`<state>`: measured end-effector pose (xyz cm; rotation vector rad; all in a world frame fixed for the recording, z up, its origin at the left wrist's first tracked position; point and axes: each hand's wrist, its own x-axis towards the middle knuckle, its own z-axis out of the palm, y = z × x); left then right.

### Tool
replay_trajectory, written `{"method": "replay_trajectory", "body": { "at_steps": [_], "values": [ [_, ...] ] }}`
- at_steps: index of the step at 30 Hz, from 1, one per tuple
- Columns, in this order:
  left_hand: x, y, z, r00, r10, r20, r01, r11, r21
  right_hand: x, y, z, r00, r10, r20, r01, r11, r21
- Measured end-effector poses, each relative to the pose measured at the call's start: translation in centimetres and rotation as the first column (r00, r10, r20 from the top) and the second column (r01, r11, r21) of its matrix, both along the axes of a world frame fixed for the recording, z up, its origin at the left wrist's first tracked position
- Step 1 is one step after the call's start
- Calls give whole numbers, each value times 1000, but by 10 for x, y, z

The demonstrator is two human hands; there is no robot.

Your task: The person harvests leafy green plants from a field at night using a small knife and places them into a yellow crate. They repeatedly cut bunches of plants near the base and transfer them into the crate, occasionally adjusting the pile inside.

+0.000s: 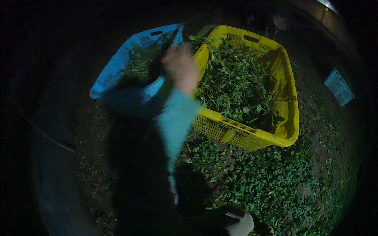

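Observation:
My left hand (181, 67), blurred by motion, is over the gap between a blue plastic crate (109, 69) and a yellow plastic crate (291, 97). Its fingers cannot be made out, and whether they grip anything is unclear. A teal sleeve (178, 118) covers the forearm, its left side lost in shadow. Cut leafy greens (233, 79) fill much of the yellow crate. More greens (137, 65) lie in the blue crate, partly shaded. A few leaves (196, 39) stick out at the yellow crate's far left corner, close to my hand. My right hand is out of view.
Low leafy plants (265, 174) cover the soil in front of the yellow crate. Another light blue crate (339, 87) stands off to the right. A pale rounded shape (242, 224), perhaps a knee or shoe, shows at the bottom. The left side is very dark.

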<state>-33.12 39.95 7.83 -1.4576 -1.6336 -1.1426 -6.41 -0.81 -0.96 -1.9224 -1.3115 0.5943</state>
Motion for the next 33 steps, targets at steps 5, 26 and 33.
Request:
{"method": "replay_trajectory", "body": {
  "at_steps": [5, 26, 33],
  "values": [
    [-124, -43, -54, 946, 30, 321, 47, 973, -228, -6, -7, 0, 999, -45, -7, 45, 999, 19],
    [-195, -161, -120, 955, -21, 295, 29, 999, -25, -69, -41, 15, 992, -126, 6, 120, 955, 272],
    [-169, -189, -164, 974, -67, 216, 66, 998, 10, -23, -61, -7, 993, -60, 97, 44, 986, 163]
  ]
}}
